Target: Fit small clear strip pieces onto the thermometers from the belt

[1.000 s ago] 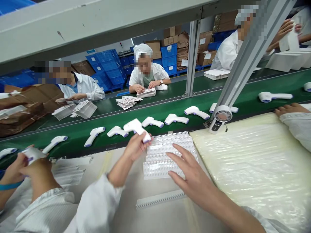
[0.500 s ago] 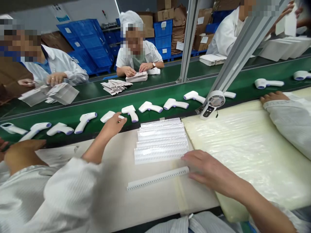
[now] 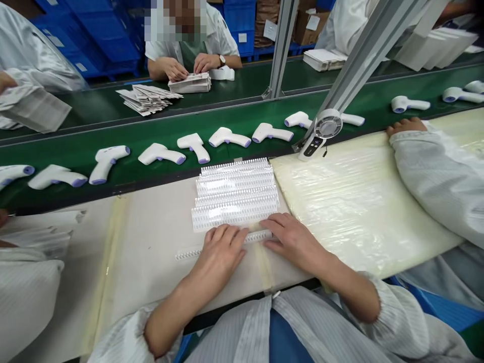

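My L grip & R grip half-curled on loose white plastic comb strip, can't tell if holding; it's on surface, just below stacked strips, not yet w/ them.

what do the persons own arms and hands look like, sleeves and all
The left hand and right hand are bare, with no gloves. The forearms end in white smock sleeves with thin grey stripes and gathered elastic cuffs. A blue panel shows down the smock front.
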`<state>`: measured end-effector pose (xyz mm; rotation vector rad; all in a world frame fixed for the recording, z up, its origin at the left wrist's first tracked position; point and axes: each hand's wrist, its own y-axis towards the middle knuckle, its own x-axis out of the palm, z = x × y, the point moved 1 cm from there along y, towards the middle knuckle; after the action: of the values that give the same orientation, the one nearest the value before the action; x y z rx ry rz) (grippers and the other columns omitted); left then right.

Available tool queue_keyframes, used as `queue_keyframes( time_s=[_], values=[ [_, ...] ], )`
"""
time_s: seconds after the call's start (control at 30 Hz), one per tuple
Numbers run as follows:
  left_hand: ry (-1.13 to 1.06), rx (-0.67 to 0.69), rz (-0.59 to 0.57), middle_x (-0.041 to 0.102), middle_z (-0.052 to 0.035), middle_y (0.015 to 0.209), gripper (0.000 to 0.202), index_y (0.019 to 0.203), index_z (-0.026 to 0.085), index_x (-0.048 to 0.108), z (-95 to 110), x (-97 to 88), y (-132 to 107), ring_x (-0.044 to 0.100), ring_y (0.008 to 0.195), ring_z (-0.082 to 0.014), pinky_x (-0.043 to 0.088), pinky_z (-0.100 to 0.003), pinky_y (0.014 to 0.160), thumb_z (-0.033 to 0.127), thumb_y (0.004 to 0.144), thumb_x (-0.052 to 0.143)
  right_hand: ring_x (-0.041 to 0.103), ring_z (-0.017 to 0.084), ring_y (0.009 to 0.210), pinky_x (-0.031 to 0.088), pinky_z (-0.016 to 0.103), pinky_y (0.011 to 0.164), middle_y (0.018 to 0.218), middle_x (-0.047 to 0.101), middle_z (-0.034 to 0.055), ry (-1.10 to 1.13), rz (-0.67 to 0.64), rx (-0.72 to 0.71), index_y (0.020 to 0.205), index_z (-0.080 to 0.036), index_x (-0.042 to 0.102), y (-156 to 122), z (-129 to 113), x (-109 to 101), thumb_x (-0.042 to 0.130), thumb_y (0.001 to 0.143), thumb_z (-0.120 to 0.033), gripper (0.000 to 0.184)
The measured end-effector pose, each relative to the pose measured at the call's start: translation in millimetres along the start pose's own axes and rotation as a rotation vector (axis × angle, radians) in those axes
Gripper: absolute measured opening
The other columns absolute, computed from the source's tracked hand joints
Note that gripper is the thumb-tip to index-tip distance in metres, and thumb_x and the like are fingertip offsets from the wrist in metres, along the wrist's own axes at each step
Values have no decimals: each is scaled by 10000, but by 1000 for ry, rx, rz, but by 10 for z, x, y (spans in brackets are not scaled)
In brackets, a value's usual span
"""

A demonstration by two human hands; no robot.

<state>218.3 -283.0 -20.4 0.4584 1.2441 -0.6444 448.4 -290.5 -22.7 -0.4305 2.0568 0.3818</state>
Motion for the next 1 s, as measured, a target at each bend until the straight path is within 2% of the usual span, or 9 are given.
queue_keyframes(
  time_s=[0.1, 0.3, 0.5, 0.6, 0.67, 0.73, 0.87, 0.93, 1.0],
  values=[
    [51, -20, 54, 664, -118, 1183, 366, 1296, 198, 629, 9, 115, 44, 573, 1090, -306, 473, -467, 926, 75, 981, 490, 679, 322, 1002, 589, 470, 854, 1127, 706, 151, 1, 27, 3, 1188, -163, 663, -65, 23, -64, 676, 903, -94, 294],
    [63, 13, 107, 647, -117, 1139, 399, 1272, 183, 644, 1, 141, 39, 551, 1033, -275, 447, -419, 885, 26, 985, 415, 668, 266, 823, 534, 367, 716, 855, 697, 86, -68, -32, -37, 952, -189, 698, 20, 33, -90, 608, 957, -123, 112],
    [-11, 19, 126, 632, -117, 1131, 415, 1271, 190, 638, -9, 162, 63, 536, 1035, -275, 455, -415, 889, 25, 974, 399, 649, 248, 770, 483, 335, 677, 813, 695, 89, -89, -105, -34, 831, -179, 667, 153, 17, -29, 600, 946, -78, 167],
    [-33, 16, 126, 626, -122, 1141, 424, 1305, 189, 616, -44, 194, 75, 533, 1032, -267, 469, -419, 899, 48, 988, 373, 644, 225, 716, 475, 323, 659, 761, 693, 71, -75, -111, -15, 780, -178, 663, 132, 18, -72, 602, 927, -60, 198],
    [-42, 16, 114, 626, -127, 1151, 425, 1319, 184, 606, -52, 208, 69, 537, 1035, -268, 479, -422, 894, 56, 993, 365, 647, 202, 680, 481, 309, 639, 746, 704, 47, -10, -115, 11, 782, -181, 681, 101, 17, -153, 608, 912, -67, 188],
    [-69, 11, 90, 633, -131, 1155, 423, 1338, 178, 594, -37, 200, 47, 545, 1040, -275, 486, -431, 888, 61, 997, 373, 670, 184, 683, 509, 295, 642, 781, 738, 26, 204, -85, 80, 816, -195, 716, 86, 13, -259, 622, 899, -99, 158],
    [-223, 21, 57, 646, -122, 1207, 459, 1441, 228, 527, -101, 32, 74, 565, 1098, -286, 491, -454, 937, 122, 999, 462, 714, 205, 772, 549, 300, 645, 878, 790, 32, 680, 106, 222, 806, -237, 769, 211, 2, -432, 679, 878, -249, 116],
    [-285, 9, 88, 648, -114, 1255, 464, 1450, 253, 531, -333, -186, 213, 568, 1155, -284, 478, -452, 1001, 203, 988, 549, 720, 223, 794, 545, 309, 624, 883, 794, 48, 770, 192, 232, 759, -243, 777, 364, -20, -478, 718, 852, -295, 122],
    [-238, -119, 187, 653, -111, 1272, 425, 1390, 228, 599, -755, -511, 437, 558, 1206, -288, 428, -458, 1086, 260, 966, 613, 722, 232, 800, 553, 323, 632, 866, 791, 54, 845, 256, 218, 720, -245, 778, 546, -64, -510, 749, 823, -306, 124]
  ],
)
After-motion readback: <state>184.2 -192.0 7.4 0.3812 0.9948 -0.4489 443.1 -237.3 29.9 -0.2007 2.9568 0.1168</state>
